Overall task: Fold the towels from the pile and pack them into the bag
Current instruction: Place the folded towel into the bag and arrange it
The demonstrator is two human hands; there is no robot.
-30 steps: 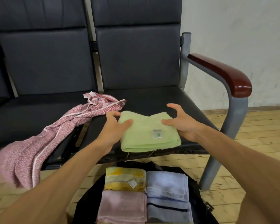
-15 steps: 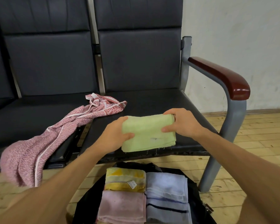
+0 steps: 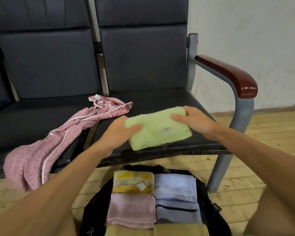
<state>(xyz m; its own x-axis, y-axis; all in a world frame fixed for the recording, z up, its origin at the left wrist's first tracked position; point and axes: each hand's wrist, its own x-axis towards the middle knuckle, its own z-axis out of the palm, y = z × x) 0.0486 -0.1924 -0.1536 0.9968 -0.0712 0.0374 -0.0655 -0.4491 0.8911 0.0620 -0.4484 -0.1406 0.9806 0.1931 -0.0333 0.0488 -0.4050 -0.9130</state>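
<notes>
the left hand [image 3: 117, 133] and right hand [image 3: 194, 119] each clamp a short end of the folded pale green terry towel [image 3: 158, 129], held near the front edge of the black padded seat [image 3: 160, 99]. bare seat lies behind it. below, the open black fabric bag [image 3: 94, 208] holds folded towels [image 3: 174, 186] edge to edge.

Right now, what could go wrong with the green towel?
Left hand and right hand grip the green towel only at its ends, so its folds might sag open. The bag looks full on top, so squeezing it in could rumple packed towels. The pink towel hangs off the seat and may slide.
</notes>
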